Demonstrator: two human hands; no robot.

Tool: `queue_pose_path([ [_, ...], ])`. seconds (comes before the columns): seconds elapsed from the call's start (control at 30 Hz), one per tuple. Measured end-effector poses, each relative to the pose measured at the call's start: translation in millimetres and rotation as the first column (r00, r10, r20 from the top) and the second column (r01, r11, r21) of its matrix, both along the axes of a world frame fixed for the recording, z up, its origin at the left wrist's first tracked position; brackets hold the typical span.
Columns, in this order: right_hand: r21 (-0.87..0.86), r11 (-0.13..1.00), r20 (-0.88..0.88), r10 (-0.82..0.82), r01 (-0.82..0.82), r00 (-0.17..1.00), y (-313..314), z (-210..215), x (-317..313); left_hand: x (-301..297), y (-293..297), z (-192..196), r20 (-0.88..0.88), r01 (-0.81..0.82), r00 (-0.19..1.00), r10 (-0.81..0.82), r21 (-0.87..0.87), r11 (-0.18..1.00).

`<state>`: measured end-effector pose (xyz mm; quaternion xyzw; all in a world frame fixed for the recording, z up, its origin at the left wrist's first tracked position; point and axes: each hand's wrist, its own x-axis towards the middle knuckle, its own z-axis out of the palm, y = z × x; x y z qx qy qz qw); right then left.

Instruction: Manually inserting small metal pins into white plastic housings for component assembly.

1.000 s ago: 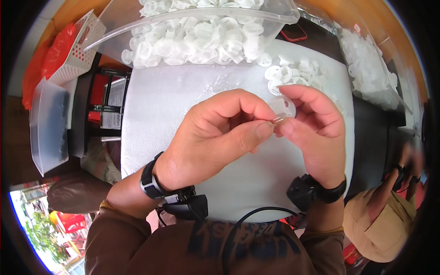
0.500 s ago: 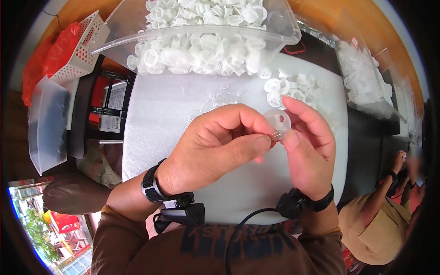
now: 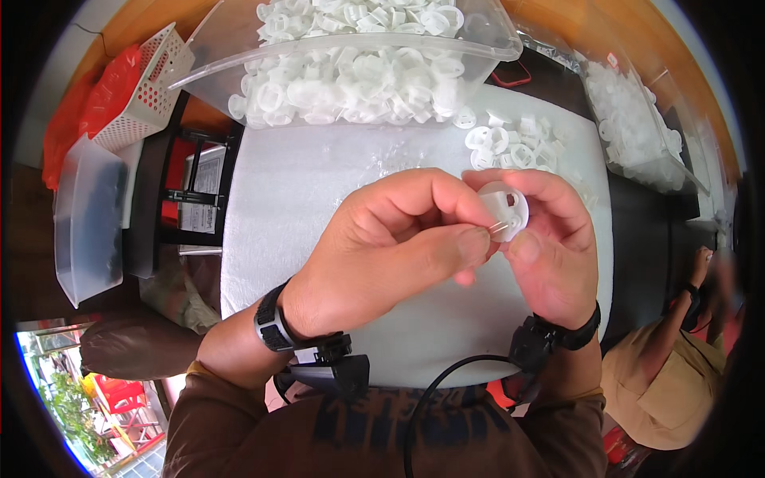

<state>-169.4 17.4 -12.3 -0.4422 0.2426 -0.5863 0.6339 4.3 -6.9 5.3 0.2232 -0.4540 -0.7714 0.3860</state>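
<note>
Between the thumb and fingers of my right hand (image 3: 560, 263) is a round translucent white plastic part (image 3: 516, 205) with a small hole in it. My left hand (image 3: 390, 247) pinches a small piece with two thin metal pins (image 3: 499, 227), whose other end is hidden by the fingertips. The pins meet or overlap the plastic part's lower left edge; whether they are inside it I cannot tell. Just beyond my right hand lies a loose pile of similar white plastic parts (image 3: 522, 151) on the white foam-covered table (image 3: 279, 183).
A large clear bin (image 3: 191, 76) full of white parts stands at the far edge. Another clear bin (image 3: 637, 135) of parts is at the right. Small clear pieces (image 3: 390, 163) lie mid-table. A perforated basket (image 3: 155, 95) stands far left. Another person (image 3: 669, 374) sits at the right.
Both hands have shifted slightly right with what they hold. The plastic part has turned a little, and the pins now lie closer over its lower edge.
</note>
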Motion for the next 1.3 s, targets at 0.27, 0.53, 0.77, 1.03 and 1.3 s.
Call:
queue_pose_path([
  [0.27,0.022,0.999,-0.01,0.047,-0.047,0.999,2.4,2.9,-6.1,2.1,0.6,0.2,-0.028,-0.034,0.999,0.032,-0.082,0.996],
  [0.53,0.024,1.0,0.005,-0.007,0.007,1.0,2.5,2.3,-3.3,2.2,2.4,0.7,0.023,-0.089,0.995,0.095,-0.201,0.976],
  [0.77,0.014,1.0,-0.02,-0.018,0.018,1.0,3.6,2.6,-3.0,3.3,-1.5,-1.7,0.058,-0.072,0.994,0.088,-0.237,0.969],
  [1.03,-0.024,0.999,-0.048,-0.026,0.025,0.998,4.1,2.5,-3.7,5.9,-3.7,-0.6,0.127,-0.047,0.988,0.084,-0.272,0.961],
  [1.3,-0.069,0.997,-0.086,-0.026,0.02,0.996,1.7,-0.8,-6.7,7.5,-3.8,1.8,0.207,-0.032,0.974,0.09,-0.268,0.963],
])
